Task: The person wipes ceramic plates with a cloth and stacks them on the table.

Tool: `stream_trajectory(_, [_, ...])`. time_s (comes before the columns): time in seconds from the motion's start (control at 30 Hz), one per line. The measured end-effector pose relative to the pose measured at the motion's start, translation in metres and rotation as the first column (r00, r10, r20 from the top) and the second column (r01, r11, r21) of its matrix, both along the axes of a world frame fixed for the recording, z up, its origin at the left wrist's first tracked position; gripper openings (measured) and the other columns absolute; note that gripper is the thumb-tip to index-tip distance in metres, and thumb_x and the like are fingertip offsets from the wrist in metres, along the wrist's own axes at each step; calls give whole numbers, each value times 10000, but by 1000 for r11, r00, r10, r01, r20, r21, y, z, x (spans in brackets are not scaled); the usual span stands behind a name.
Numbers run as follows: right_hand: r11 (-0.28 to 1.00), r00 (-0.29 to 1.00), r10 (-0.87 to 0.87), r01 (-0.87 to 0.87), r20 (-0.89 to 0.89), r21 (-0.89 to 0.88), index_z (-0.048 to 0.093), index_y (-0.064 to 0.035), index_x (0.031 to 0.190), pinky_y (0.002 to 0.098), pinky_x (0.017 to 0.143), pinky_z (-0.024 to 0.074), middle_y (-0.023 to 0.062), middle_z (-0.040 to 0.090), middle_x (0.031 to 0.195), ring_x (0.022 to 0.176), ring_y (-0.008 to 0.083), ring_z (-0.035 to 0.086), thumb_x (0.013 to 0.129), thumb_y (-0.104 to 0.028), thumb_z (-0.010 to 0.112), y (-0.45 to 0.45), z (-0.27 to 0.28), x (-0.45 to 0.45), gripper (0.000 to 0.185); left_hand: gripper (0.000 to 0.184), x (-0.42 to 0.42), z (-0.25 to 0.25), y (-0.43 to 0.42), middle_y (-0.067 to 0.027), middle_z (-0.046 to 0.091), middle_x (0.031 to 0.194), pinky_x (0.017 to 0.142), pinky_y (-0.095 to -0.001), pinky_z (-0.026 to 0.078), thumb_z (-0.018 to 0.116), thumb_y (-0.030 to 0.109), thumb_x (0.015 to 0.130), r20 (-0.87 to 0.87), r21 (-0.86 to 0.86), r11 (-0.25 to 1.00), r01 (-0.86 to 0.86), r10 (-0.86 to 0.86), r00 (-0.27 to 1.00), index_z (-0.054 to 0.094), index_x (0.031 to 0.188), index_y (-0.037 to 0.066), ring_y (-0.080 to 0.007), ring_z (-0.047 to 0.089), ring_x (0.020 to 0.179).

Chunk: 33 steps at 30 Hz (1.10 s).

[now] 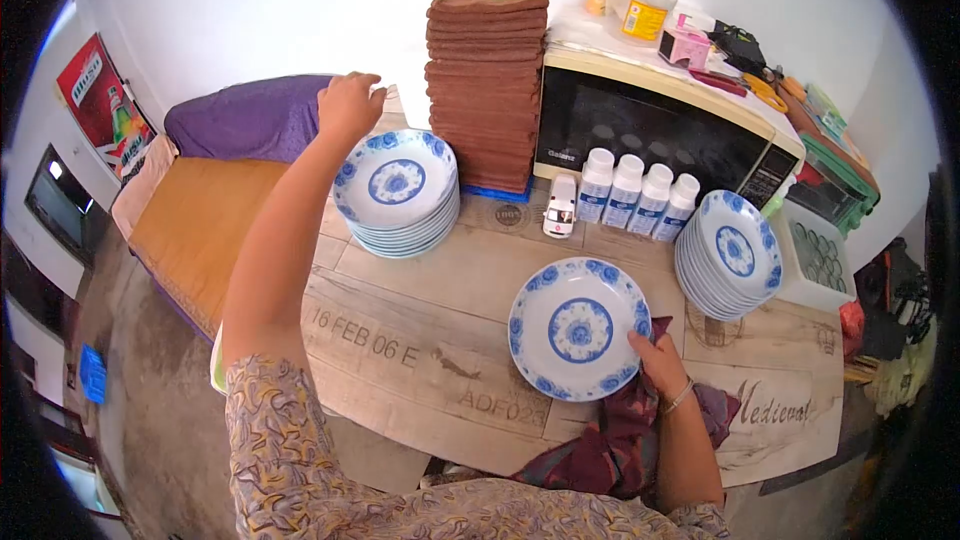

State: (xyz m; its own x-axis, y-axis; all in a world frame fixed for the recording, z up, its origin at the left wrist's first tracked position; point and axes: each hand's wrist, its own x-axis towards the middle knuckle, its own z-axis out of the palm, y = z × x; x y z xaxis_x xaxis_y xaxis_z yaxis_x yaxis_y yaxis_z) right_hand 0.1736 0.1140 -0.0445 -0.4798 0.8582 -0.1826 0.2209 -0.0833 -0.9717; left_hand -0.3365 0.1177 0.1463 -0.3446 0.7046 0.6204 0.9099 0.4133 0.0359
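Note:
My right hand (662, 365) grips the near right rim of a white plate with blue flowers (582, 330), thumb on top. The plate is held face up over the table's front part. A dark red patterned cloth (612, 440) hangs under the plate and around my right wrist. My left hand (350, 105) is raised at the far side of the left stack of matching plates (398, 183), its fingers partly spread and no plate in them. Another stack of the same plates (733, 252) stands to the right, beyond my right hand.
Behind are folded brown towels (485, 90), a microwave (650, 130) with a yellow-lidded jar (640, 0) on top, several white bottles (627, 190) and a toy car (560, 207). A clear box (815, 255) stands right on the wood-patterned table (420, 300). An orange-brown couch (205, 230) lies left.

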Motion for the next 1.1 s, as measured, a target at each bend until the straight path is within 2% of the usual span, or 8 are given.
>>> stream_trajectory(0.2, [994, 999, 12, -7, 44, -105, 610, 4, 929, 284, 686, 462, 25, 633, 842, 748, 105, 569, 843, -181, 542, -9, 33, -8, 215, 269, -17, -10, 78, -21, 579, 1042, 849, -434, 384, 551, 243, 784, -168, -146, 987, -72, 47, 985, 603, 1037, 170, -219, 483, 1054])
stream_trajectory(0.33, [996, 996, -6, 14, 91, -85, 603, 6, 934, 290, 686, 466, 30, 632, 844, 749, 106, 566, 840, -184, 548, -3, 14, 0, 219, 388, -27, -25, 118, -20, 523, 1132, 863, -440, 372, 558, 200, 770, -250, -274, 946, -173, 104, 963, 513, 1154, 170, -226, 423, 1132])
stream_trajectory(0.57, [993, 991, -48, 61, 124, -102, 588, 18, 955, 294, 699, 471, 56, 632, 870, 759, 123, 572, 833, -184, 560, -7, 34, -11, 238, 418, -51, -55, 163, -30, 472, 1211, 893, -447, 300, 496, 273, 793, 26, -120, 989, 84, -82, 996, 486, 1198, 169, -222, 351, 1174])
stream_trajectory(0.67, [987, 992, -71, 85, 102, -136, 583, 22, 962, 296, 703, 472, 62, 632, 876, 767, 130, 576, 835, -181, 559, -8, 31, -12, 240, 411, -54, -65, 167, -33, 477, 1201, 903, -452, 280, 493, 279, 792, 43, -87, 987, 132, -129, 991, 494, 1187, 166, -220, 363, 1151])
stream_trajectory(0.8, [983, 995, -55, 70, 88, -170, 577, 19, 974, 300, 705, 472, 63, 631, 882, 776, 130, 579, 838, -173, 554, -7, 32, -12, 237, 403, -62, -68, 168, -36, 483, 1189, 916, -460, 252, 488, 288, 790, -66, -81, 988, 129, -135, 989, 505, 1173, 163, -217, 379, 1121])
stream_trajectory(0.93, [987, 997, -52, 59, 53, -151, 573, 19, 984, 300, 706, 471, 67, 631, 889, 778, 126, 578, 841, -165, 543, -6, 30, -13, 235, 388, -51, -58, 154, -38, 496, 1163, 933, -470, 220, 489, 290, 785, -437, -113, 993, -21, -31, 899, 521, 1148, 156, -212, 400, 1080])
stream_trajectory(1.03, [989, 997, -27, 36, 66, -146, 571, 17, 990, 298, 706, 469, 64, 632, 888, 776, 122, 578, 843, -161, 535, -7, 30, -10, 233, 336, -44, -51, 152, -30, 517, 1099, 928, -465, 237, 493, 281, 780, -461, -118, 988, -101, 35, 887, 541, 1081, 140, -201, 412, 1065])
stream_trajectory(1.1, [989, 997, -9, 19, 72, -145, 570, 14, 993, 297, 706, 468, 58, 631, 887, 775, 119, 577, 845, -158, 530, -6, 28, -8, 230, 301, -42, -44, 150, -28, 526, 1066, 924, -464, 246, 493, 268, 780, -429, -76, 996, -43, 6, 903, 545, 1043, 133, -200, 420, 1053])
